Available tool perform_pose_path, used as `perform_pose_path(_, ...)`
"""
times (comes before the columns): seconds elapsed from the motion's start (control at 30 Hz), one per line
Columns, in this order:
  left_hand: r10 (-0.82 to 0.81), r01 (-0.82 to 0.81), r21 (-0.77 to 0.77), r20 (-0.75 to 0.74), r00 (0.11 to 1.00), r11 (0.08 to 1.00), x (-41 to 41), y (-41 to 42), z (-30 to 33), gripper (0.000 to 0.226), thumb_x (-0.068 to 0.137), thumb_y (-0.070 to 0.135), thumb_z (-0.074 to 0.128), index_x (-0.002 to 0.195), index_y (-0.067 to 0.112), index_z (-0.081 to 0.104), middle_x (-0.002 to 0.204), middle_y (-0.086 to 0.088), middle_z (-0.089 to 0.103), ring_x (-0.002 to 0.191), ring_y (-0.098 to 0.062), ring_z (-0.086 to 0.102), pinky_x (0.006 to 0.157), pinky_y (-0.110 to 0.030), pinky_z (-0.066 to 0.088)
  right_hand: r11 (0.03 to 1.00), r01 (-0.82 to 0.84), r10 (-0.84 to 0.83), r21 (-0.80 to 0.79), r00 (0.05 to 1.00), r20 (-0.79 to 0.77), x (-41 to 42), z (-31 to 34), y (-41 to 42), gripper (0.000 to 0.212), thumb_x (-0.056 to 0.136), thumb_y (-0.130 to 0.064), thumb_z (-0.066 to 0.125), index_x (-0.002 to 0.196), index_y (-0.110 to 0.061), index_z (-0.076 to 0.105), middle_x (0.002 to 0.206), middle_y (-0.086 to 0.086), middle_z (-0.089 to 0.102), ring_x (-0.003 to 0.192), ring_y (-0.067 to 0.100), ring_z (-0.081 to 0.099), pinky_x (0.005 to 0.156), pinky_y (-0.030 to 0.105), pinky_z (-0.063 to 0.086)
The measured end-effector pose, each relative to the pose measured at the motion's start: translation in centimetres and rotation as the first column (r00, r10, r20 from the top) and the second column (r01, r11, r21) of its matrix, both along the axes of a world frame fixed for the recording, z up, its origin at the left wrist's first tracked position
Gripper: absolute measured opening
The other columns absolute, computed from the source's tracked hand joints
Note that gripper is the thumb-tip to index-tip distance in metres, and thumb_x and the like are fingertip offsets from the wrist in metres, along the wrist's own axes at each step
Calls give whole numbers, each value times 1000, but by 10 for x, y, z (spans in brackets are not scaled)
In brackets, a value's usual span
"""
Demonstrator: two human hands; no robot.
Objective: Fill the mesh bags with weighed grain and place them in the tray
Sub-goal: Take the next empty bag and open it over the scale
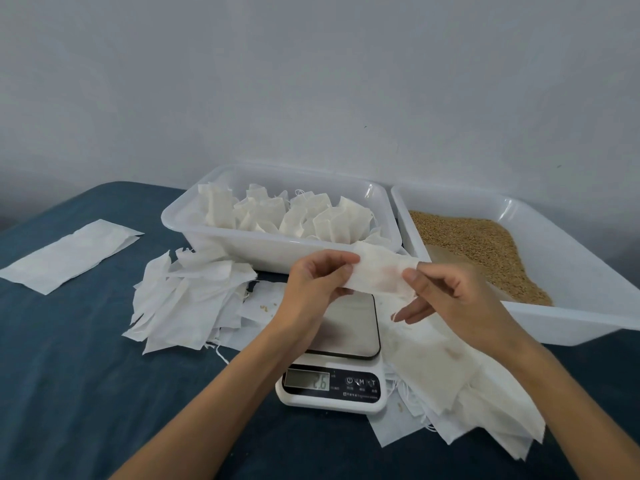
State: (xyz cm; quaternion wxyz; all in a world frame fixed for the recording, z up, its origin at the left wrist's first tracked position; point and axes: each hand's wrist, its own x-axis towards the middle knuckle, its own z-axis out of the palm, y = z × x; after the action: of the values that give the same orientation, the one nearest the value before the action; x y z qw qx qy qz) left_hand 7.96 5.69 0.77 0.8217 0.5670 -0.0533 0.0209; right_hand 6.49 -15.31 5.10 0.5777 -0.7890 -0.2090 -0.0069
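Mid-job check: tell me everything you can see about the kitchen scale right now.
The kitchen scale sits on the blue cloth-covered table, in front of the two white trays. It has a white plastic body, a brushed-metal weighing plate, and a dark front panel with a grey display and small buttons. The display is lit and looks like 2.6, though blurred. Nothing is seen on the visible part of the plate; the left hand hides the rest. Loose white mesh bags overlap its right edge.

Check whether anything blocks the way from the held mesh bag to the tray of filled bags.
Nothing visible does. The mesh bag, pinched by the left hand and right hand, hangs above the scale, just in front of the tray; only its near wall lies between.
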Motion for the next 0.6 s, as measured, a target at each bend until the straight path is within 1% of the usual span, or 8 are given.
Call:
perform_pose_path(0.17,67,-67,18,-23,998,998,0,2,0,19,98,-8,61,99,6,74,91,-6,72,80,-15,65,70,-20,55,996,-11,13,-93,1000,22,5,8,-8,61,92,-45,59,96,16,60,73,37,53,69,30,76,59,49,60)
perform_pose_path(0.27,210,-231,189,123,970,955,-2,5,6,15,97,0,67,105,11,73,104,2,73,87,-13,65,78,-19,55,976,-20,28,-216,999,33,5,16,-10,52,93,-50,59,95,1,70,69,20,68,65,28,76,56,50,61)
perform_pose_path(0.33,77,-177,366,273,959,914,-6,6,9,32,91,20,79,122,21,70,123,9,71,112,-4,65,97,-22,52,951,-47,61,-307,997,37,6,23,-7,36,93,-52,60,94,-20,76,72,6,74,61,25,75,53,43,61)
perform_pose_path(0.4,-119,-45,519,278,953,854,-13,-1,8,64,82,34,87,140,29,60,137,15,64,132,0,55,111,-22,42,915,-58,94,-400,993,71,10,29,0,33,93,-54,62,93,-26,77,71,-1,74,58,20,74,51,40,61)
perform_pose_path(0.43,-173,-7,570,262,950,822,-17,-6,7,73,79,35,89,144,31,55,140,17,62,135,2,52,111,-18,39,885,-57,112,-462,989,94,12,31,6,31,92,-58,61,91,-31,76,69,-4,74,57,17,74,52,41,61)
perform_pose_path(0.5,-188,-12,602,268,945,798,-21,-12,4,74,79,28,91,142,28,54,135,18,65,128,3,56,101,-9,40,811,-57,139,-582,985,98,16,36,19,31,87,-70,57,91,-44,74,70,-12,73,57,11,73,59,42,60)
perform_pose_path(0.53,-172,-21,579,276,946,815,-21,-12,3,67,80,20,90,138,24,57,128,15,69,123,0,61,99,-12,44,776,-65,145,-628,986,78,18,38,25,34,84,-75,54,92,-48,73,71,-13,73,59,10,73,63,44,60)
perform_pose_path(0.6,-124,-36,514,272,954,857,-19,-10,4,55,82,5,85,129,16,60,118,8,73,116,-8,66,103,-29,50,734,-115,172,-669,985,19,21,43,37,40,85,-77,49,88,-45,73,70,-9,72,60,11,73,61,41,60)
